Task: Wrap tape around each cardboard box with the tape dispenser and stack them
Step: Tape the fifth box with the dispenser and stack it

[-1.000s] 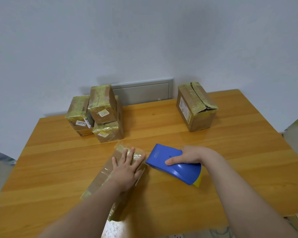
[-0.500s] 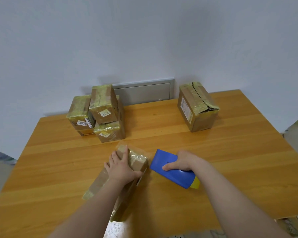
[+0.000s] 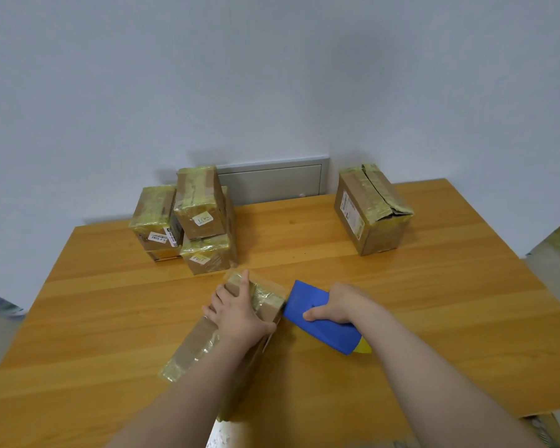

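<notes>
A long, flat cardboard box (image 3: 194, 347), partly wrapped in clear tape, lies near the table's front edge. My left hand (image 3: 236, 310) grips its far end, thumb on the right side and fingers over the top and left. My right hand (image 3: 340, 303) holds the blue tape dispenser (image 3: 320, 320), whose nose touches the box's far right corner. A yellow part shows at the dispenser's rear. A stack of three taped boxes (image 3: 194, 218) stands at the back left. One larger taped box (image 3: 374, 208) stands alone at the back right.
The wooden table (image 3: 434, 302) ends at a white wall, where a grey panel (image 3: 272, 182) sits behind the stack. The table's right half holds only the larger box. Floor shows past both side edges.
My left hand went from lying flat on the box to gripping its far end. The dispenser moved left against the box's corner, and its rear swung toward me.
</notes>
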